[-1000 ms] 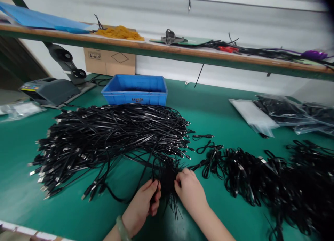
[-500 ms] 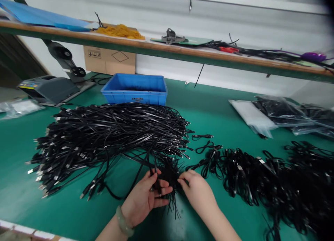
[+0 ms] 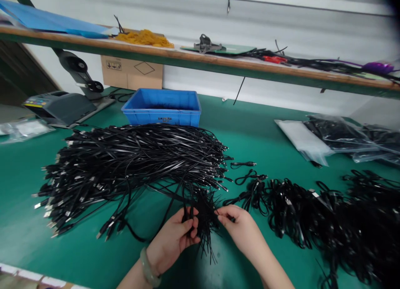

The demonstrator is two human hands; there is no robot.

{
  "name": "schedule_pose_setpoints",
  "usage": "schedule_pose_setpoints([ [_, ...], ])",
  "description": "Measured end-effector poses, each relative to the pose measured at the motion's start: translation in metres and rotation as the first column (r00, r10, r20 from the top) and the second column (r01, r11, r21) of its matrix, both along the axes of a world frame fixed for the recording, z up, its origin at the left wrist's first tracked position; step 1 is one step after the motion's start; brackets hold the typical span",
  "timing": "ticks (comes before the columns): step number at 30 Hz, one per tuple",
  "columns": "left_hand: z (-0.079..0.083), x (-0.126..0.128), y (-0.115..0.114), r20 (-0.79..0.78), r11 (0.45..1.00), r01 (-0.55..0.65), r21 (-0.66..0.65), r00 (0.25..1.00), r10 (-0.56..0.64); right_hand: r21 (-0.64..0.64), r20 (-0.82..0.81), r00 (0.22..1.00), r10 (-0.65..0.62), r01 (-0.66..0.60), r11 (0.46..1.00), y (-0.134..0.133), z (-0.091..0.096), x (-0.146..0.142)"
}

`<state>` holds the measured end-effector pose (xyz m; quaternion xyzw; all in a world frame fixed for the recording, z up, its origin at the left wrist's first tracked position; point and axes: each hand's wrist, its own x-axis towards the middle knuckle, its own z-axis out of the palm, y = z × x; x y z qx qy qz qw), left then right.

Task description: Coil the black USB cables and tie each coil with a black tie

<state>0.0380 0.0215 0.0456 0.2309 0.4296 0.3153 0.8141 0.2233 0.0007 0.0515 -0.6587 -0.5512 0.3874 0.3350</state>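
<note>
My left hand (image 3: 173, 241), with a pale green bangle at the wrist, is closed on a folded black cable (image 3: 190, 212) just above the green table near its front edge. My right hand (image 3: 240, 230) pinches something thin and black at a bundle of black ties (image 3: 206, 220) that lies between the two hands. A large heap of loose black cables (image 3: 131, 164) with metal plugs spreads out behind and to the left of my hands. A pile of coiled black cables (image 3: 312, 214) lies to the right.
A blue plastic bin (image 3: 162, 106) stands behind the heap. A grey tape machine (image 3: 62, 105) sits at the back left, clear bags of cables (image 3: 340, 134) at the back right. A shelf (image 3: 200, 59) above carries yellow bands, tools and cables. The green table (image 3: 265, 134) fills the view.
My left hand has closed its fingers round the folded cable and lifted it slightly. My right hand has moved in toward the tie bundle and pinched shut.
</note>
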Motion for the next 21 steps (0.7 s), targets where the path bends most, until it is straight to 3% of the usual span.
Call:
schedule_pose_setpoints([
  [2, -0.006, 0.002, 0.000, -0.097, 0.997, 0.041, 0.070, 0.995, -0.035, -0.033, -0.219, 0.976, 0.004, -0.012, 0.999, 0.000, 0.002, -0.005],
  [4, -0.010, 0.005, 0.000, -0.258, 0.980, 0.106, 0.168, 0.964, -0.060, -0.104, -0.476, 0.879, 0.011, -0.069, 0.992, 0.001, 0.004, -0.013],
  [6, -0.010, 0.008, -0.003, -0.401, 0.934, 0.181, 0.308, 0.915, -0.045, -0.205, -0.635, 0.771, -0.050, -0.105, 0.973, 0.002, 0.005, -0.023],
  [9, -0.002, 0.010, -0.008, -0.490, 0.815, 0.271, 0.512, 0.871, 0.018, -0.323, -0.678, 0.716, -0.169, -0.083, 0.943, 0.004, 0.001, -0.037],
  [11, 0.003, 0.011, -0.010, -0.499, 0.771, 0.296, 0.564, 0.866, 0.033, -0.328, -0.666, 0.723, -0.185, -0.061, 0.943, 0.005, -0.005, -0.044],
  [13, 0.007, 0.011, -0.010, -0.472, 0.809, 0.267, 0.523, 0.882, 0.014, -0.271, -0.646, 0.749, -0.148, -0.043, 0.962, 0.005, -0.008, -0.047],
  [16, 0.006, 0.009, -0.005, -0.360, 0.913, 0.248, 0.325, 0.925, -0.123, -0.096, -0.573, 0.819, -0.011, -0.053, 0.994, 0.001, -0.003, -0.043],
  [18, 0.004, 0.006, -0.002, -0.294, 0.924, 0.297, 0.241, 0.930, -0.222, 0.000, -0.506, 0.852, 0.132, -0.153, 0.988, -0.001, 0.004, -0.036],
  [21, 0.003, 0.003, 0.001, -0.277, 0.915, 0.334, 0.225, 0.923, -0.268, -0.001, -0.443, 0.851, 0.283, -0.316, 0.949, -0.001, 0.015, -0.025],
])
